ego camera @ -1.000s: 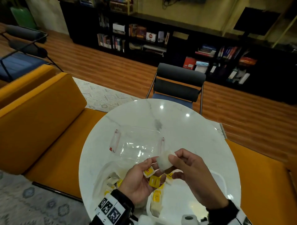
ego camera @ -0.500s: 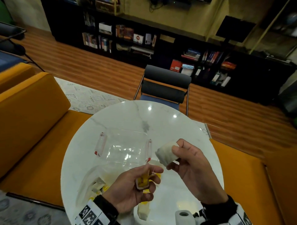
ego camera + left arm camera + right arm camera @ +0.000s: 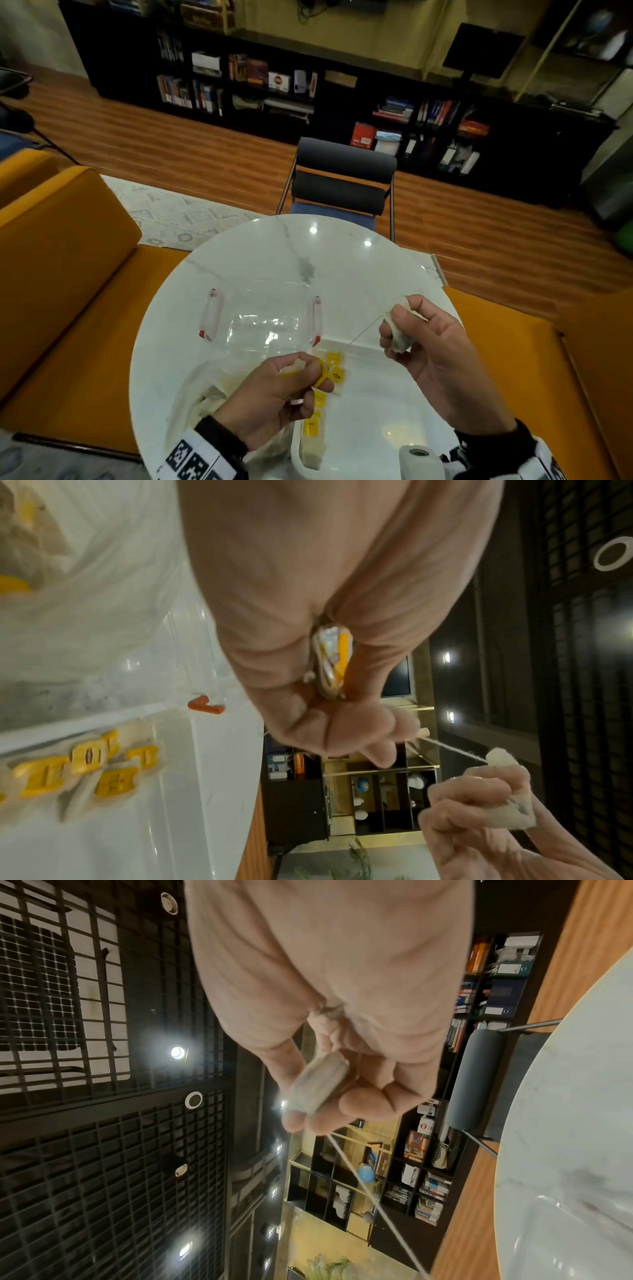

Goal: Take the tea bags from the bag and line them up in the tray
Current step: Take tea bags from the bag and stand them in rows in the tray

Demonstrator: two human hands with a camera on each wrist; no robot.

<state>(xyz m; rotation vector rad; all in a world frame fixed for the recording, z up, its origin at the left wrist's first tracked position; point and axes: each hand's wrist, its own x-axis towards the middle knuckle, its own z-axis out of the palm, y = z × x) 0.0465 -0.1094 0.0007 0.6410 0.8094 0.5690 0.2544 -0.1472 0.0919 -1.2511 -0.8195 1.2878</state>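
My right hand (image 3: 400,320) grips a white tea bag (image 3: 398,339) above the table's right side; the same tea bag (image 3: 318,1085) shows pinched between thumb and fingers in the right wrist view. A thin string (image 3: 364,330) runs taut from it toward my left hand (image 3: 303,369), which pinches a yellow tag (image 3: 331,664) over the tray's left end. The white tray (image 3: 363,346) lies near the front edge, with several yellow-tagged tea bags (image 3: 318,400) in a row along its left side. A clear plastic bag (image 3: 209,394) holding more tea bags lies to the left.
A clear lid with red clips (image 3: 263,318) lies on the round white marble table (image 3: 274,253) behind the tray. A white roll (image 3: 419,459) stands at the front edge. A dark chair (image 3: 342,185) faces the far side; orange benches flank the table.
My hands have drawn apart: the right hand carried the tea bag to the right and the string pulled taut. The left hand dropped lower with the yellow tag.
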